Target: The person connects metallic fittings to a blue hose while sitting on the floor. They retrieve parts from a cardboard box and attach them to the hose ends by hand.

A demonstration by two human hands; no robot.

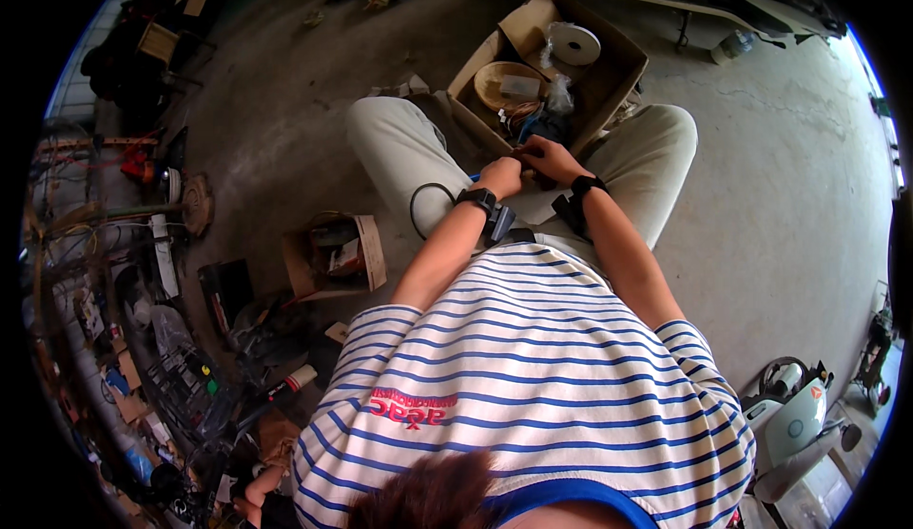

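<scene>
Between my knees, my left hand [502, 178] and my right hand [553, 159] meet with fingers closed, close to a cardboard box. Whatever they pinch is too small and too covered by the fingers to name. A bit of blue shows beside my left hand, and a dark cable [416, 202] loops over my left thigh. Just beyond my hands stands the open cardboard box [620, 65]. Inside it are a white disc-shaped reel [576, 45], a round tan basket [487, 79] with a clear plastic container [519, 87], crumpled clear plastic and tangled wires [518, 118].
A smaller open carton [374, 249] of odds and ends sits on the floor to my left. Cluttered shelves and parts line the left side. Another person's arm [262, 487] shows at lower left. A pale scooter [789, 424] stands at lower right, and a clear jar [732, 47] lies far right.
</scene>
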